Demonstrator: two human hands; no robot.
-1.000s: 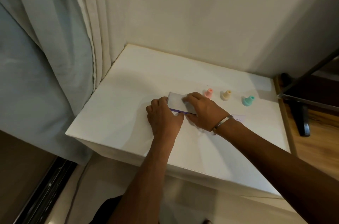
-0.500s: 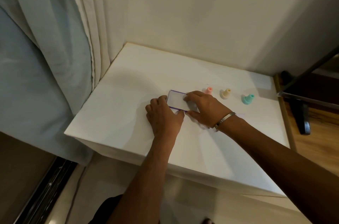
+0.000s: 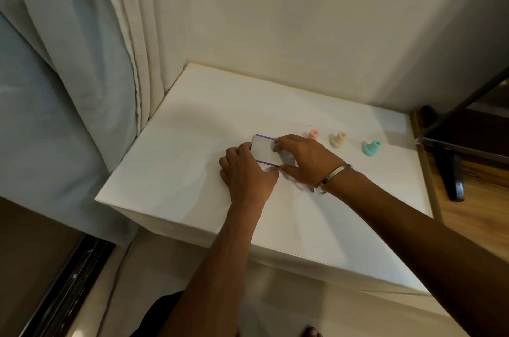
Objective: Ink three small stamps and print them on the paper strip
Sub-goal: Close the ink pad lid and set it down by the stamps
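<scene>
A small white ink pad (image 3: 264, 150) with purple edges lies flat on the white table (image 3: 192, 171). My left hand (image 3: 245, 174) grips its left end. My right hand (image 3: 303, 160) presses its top with the fingers, thumb at the near edge. Three small stamps stand to the right in a row: pink (image 3: 313, 134), cream (image 3: 338, 139) and teal (image 3: 371, 148). The paper strip (image 3: 362, 171) is white on white and mostly hidden under my right wrist; only a faint purple mark shows.
A wall rises behind the table and curtains (image 3: 82, 74) hang at its left. A dark metal stand (image 3: 451, 168) sits on the wooden floor past the table's right edge. The table's near edge drops off just below my forearms.
The ink pad's white lid, tilted up a second ago, has come down flat. Both hands stayed on the pad and shifted only slightly.
</scene>
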